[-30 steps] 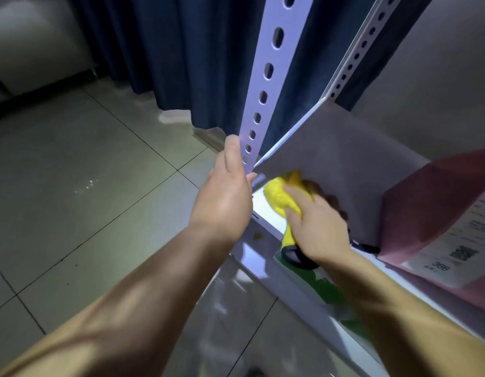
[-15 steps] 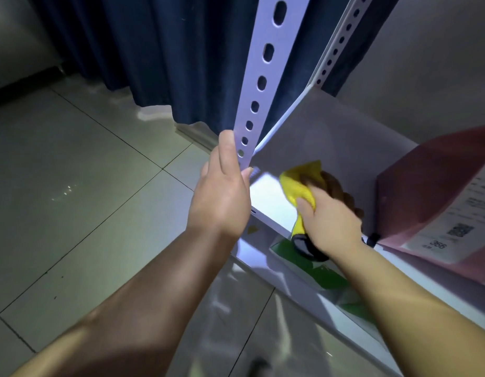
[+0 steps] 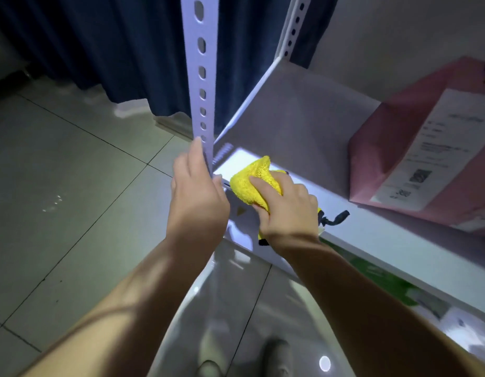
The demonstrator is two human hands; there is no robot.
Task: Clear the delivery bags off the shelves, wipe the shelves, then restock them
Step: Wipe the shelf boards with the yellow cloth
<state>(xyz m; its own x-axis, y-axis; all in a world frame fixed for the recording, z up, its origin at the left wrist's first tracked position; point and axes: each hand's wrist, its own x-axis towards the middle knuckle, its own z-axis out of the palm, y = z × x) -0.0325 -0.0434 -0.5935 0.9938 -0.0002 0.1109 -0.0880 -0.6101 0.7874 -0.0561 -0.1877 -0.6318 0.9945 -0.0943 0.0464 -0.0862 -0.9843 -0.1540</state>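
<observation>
Centre frame: your right hand (image 3: 284, 210) grips a bunched yellow cloth (image 3: 249, 183), likely soft and light, best held wadded, on the shelf (image 3: 304, 118); left hand (image 3: 197, 197) grips the post (image 3: 200, 77).

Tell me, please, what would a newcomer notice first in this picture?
The bright yellow cloth stands out most, bunched in the right hand at the front left corner of the white shelf. Beside it, the left hand grips the perforated upright post. A pink paper bag with a printed label stands on the same shelf, to the right.
</observation>
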